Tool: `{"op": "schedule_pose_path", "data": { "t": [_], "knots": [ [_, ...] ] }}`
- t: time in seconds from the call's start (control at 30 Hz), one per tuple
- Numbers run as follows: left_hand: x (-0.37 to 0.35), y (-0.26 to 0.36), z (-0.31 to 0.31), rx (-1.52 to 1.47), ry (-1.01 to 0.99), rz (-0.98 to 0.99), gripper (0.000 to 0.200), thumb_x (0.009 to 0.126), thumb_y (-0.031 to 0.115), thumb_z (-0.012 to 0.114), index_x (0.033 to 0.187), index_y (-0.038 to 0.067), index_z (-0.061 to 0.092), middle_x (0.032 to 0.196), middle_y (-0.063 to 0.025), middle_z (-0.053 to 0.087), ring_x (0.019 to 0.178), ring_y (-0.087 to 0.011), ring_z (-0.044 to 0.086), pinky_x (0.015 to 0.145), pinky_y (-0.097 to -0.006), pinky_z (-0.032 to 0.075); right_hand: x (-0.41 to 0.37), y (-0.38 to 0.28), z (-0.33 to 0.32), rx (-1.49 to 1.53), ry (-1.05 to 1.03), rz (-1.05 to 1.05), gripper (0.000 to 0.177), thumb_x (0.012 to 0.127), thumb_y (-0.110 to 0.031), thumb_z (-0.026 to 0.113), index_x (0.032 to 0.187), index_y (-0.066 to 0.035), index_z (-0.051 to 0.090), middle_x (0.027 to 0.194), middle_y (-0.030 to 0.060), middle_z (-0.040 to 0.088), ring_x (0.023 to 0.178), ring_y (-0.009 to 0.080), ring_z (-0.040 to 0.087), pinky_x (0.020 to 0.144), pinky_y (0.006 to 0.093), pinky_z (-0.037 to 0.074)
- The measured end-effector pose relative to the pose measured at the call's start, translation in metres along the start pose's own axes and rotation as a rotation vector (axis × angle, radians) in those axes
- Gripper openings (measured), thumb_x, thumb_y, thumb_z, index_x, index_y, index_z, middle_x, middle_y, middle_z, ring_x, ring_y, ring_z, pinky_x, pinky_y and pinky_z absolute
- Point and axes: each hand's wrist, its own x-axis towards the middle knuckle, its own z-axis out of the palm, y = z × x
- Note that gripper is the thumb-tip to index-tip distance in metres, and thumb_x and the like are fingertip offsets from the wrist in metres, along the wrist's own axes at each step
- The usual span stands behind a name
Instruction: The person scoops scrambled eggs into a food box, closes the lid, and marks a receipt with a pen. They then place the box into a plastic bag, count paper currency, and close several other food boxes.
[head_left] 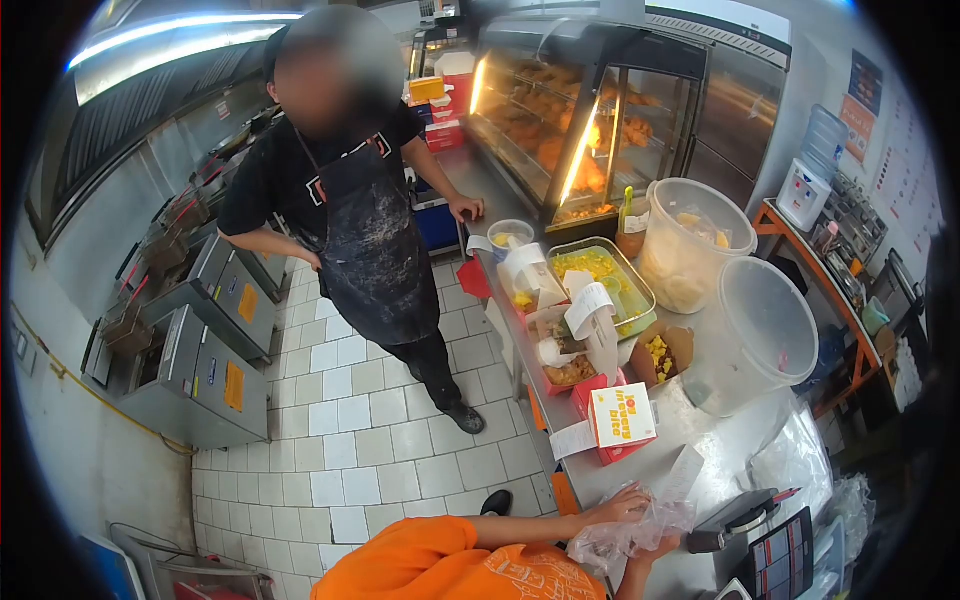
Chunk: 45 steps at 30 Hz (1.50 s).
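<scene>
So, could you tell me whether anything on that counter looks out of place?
One large clear tub lies tipped on its side on the steel counter, mouth facing the camera, while the similar tub beside it stands upright.

Orange short-sleeved shirt [430, 565], bright and plain in cut. Paler orange lettering [520, 578] was printed across it, too warped by the lens to read. The sleeve [462, 535] ended above the elbow, with the forearm below it uncovered. The left hand [622, 503] was bare. The right forearm [640, 565] was uncovered too. One black shoe [497, 502] showed beyond the shirt, rounded toe, details too small to tell.
</scene>
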Motion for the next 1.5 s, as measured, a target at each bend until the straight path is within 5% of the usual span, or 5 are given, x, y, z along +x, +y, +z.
{"op": "schedule_pose_path", "data": {
  "t": [0.73, 0.93, 1.13, 1.27, 1.5],
  "knots": [
    [-0.001, 0.026, -0.042, -0.548, -0.154, -0.968, 0.036, 0.09, 0.029, 0.055, 0.107, -0.002, 0.06, 0.1, -0.0163, 0.065, 0.093, -0.0239, 0.06, 0.081, -0.038, 0.046, 0.043, -0.054, -0.023, -0.074, 0.15, 0.334, 0.022, 0.086, -0.005, 0.057, 0.107, 0.002, 0.056, 0.098, 0.02, 0.061, 0.093, 0.0345, 0.06, 0.079, 0.0393, 0.047],
    [-0.015, 0.091, -0.071, -0.861, 0.441, -0.985, 0.035, 0.091, 0.015, 0.055, 0.123, 0.002, 0.048, 0.115, -0.0097, 0.055, 0.108, -0.0196, 0.05, 0.096, -0.0348, 0.037, 0.037, -0.059, -0.076, 0.196, 0.411, 0.691, 0.018, 0.086, -0.002, 0.058, 0.104, -0.001, 0.059, 0.094, 0.0109, 0.062, 0.084, 0.0137, 0.059, 0.068, 0.0254, 0.047],
    [-0.005, 0.136, -0.096, -1.14, -0.455, -1.173, 0.028, 0.095, 0.02, 0.048, 0.116, 0.001, 0.05, 0.113, -0.0089, 0.056, 0.103, -0.0196, 0.054, 0.093, -0.0344, 0.041, 0.024, -0.109, -0.116, 0.478, 0.504, 0.615, 0.032, 0.085, 0.0, 0.061, 0.116, -0.003, 0.053, 0.105, 0.0079, 0.061, 0.082, 0.0053, 0.058, 0.064, 0.0169, 0.047],
    [0.032, 0.118, -0.049, -1.265, -0.4, -0.46, 0.05, 0.092, 0.042, 0.055, 0.122, 0.003, 0.05, 0.116, -0.0168, 0.056, 0.11, -0.0276, 0.055, 0.089, -0.0394, 0.047, -0.012, -0.13, -0.117, 0.6, 0.212, 0.579, 0.044, 0.083, -0.001, 0.065, 0.124, -0.004, 0.049, 0.112, 0.0082, 0.061, 0.086, 0.0108, 0.061, 0.066, 0.0246, 0.05],
    [0.11, 0.136, -0.047, -1.172, 0.221, -0.8, 0.033, 0.093, 0.014, 0.055, 0.12, -0.003, 0.047, 0.095, -0.0165, 0.065, 0.078, -0.0219, 0.066, 0.071, -0.0322, 0.053, -0.072, -0.083, -0.142, 0.035, -0.36, 0.654, 0.027, 0.085, -0.016, 0.065, 0.11, -0.008, 0.06, 0.083, 0.0076, 0.066, 0.072, 0.0116, 0.062, 0.062, 0.0296, 0.048]
  ]
}}
